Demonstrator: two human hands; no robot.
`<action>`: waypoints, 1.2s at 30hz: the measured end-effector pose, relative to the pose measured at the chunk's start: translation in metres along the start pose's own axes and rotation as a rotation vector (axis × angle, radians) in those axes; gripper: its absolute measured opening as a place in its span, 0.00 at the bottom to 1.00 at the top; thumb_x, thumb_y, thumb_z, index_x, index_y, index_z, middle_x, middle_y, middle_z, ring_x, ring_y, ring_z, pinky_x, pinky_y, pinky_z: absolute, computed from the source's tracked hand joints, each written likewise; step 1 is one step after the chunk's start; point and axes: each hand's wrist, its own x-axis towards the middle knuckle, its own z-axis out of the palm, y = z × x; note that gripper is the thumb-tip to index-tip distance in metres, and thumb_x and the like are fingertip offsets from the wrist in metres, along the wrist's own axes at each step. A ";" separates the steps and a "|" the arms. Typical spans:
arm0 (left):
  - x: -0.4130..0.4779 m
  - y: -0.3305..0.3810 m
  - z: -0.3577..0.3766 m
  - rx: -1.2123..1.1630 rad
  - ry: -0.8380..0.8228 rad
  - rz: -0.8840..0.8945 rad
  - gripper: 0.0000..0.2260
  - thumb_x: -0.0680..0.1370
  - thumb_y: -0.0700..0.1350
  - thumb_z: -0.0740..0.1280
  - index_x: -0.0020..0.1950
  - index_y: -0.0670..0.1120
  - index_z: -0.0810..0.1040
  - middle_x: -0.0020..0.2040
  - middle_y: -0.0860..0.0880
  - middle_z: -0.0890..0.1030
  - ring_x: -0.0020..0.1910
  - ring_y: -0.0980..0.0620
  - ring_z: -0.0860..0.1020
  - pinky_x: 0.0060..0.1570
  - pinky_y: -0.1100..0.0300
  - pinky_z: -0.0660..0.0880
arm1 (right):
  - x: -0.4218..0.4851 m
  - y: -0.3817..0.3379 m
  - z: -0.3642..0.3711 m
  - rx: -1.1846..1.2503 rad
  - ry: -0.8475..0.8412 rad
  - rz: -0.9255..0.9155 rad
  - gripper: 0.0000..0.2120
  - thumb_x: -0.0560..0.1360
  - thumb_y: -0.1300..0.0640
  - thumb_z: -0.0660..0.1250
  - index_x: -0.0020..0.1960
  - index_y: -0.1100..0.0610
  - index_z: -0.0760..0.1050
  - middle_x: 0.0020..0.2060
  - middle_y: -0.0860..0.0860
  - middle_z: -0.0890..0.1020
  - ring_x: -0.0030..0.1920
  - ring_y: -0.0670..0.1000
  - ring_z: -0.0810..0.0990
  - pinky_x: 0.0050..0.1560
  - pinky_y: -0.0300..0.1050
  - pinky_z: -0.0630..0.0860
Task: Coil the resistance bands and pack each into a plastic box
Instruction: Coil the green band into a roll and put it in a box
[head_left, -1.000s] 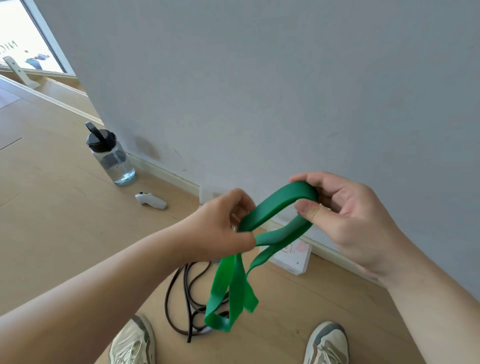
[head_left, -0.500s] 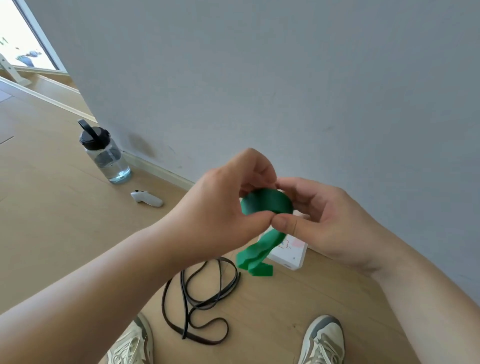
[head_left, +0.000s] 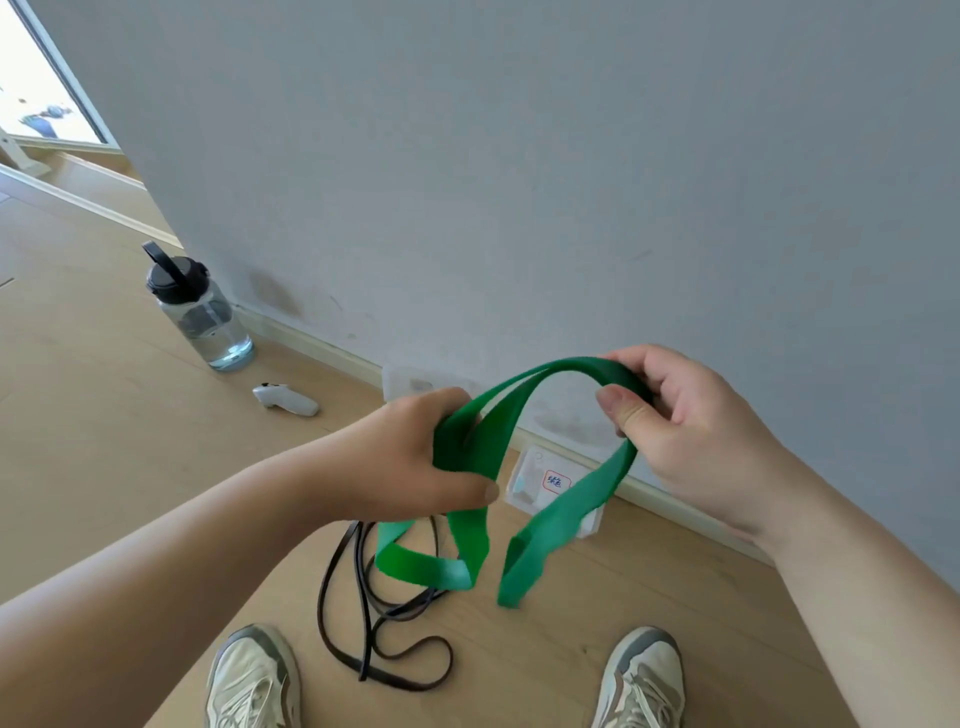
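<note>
The green resistance band (head_left: 540, 376) is held in the air between both hands, above the plastic box (head_left: 527, 488) by the wall. Half a second ago it was a small coil and the hands were together; now it arches wide. The left hand (head_left: 415, 457) grips the bunched part, and the right hand (head_left: 691, 415) pinches the top. A black band (head_left: 363, 613) lies on the floor below.

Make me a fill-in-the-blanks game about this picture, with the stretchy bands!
The left hand and the right hand both hold a wide band coloured ____.
The thin band lying between the shoes is ____.
The clear bottle with the black lid stands on the ____.
Missing words: green, black, floor.
</note>
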 end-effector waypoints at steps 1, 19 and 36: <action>-0.001 0.000 -0.002 -0.013 0.010 -0.003 0.13 0.73 0.53 0.76 0.52 0.53 0.76 0.43 0.50 0.81 0.36 0.56 0.79 0.40 0.55 0.80 | 0.001 0.002 -0.001 -0.023 -0.020 0.035 0.06 0.82 0.54 0.66 0.54 0.44 0.80 0.39 0.39 0.83 0.42 0.40 0.80 0.51 0.44 0.76; -0.019 0.027 0.006 0.161 0.153 0.360 0.31 0.77 0.50 0.59 0.81 0.55 0.59 0.53 0.56 0.71 0.49 0.56 0.76 0.51 0.54 0.77 | -0.006 -0.014 0.021 0.077 -0.243 -0.081 0.18 0.69 0.55 0.80 0.58 0.48 0.82 0.50 0.46 0.88 0.54 0.47 0.86 0.62 0.47 0.77; -0.022 0.032 -0.008 0.075 0.188 0.236 0.15 0.69 0.47 0.78 0.49 0.57 0.76 0.38 0.54 0.83 0.35 0.55 0.80 0.35 0.56 0.77 | -0.015 -0.022 0.027 -0.054 -0.319 -0.034 0.19 0.68 0.51 0.82 0.57 0.41 0.83 0.48 0.43 0.88 0.52 0.45 0.86 0.63 0.52 0.79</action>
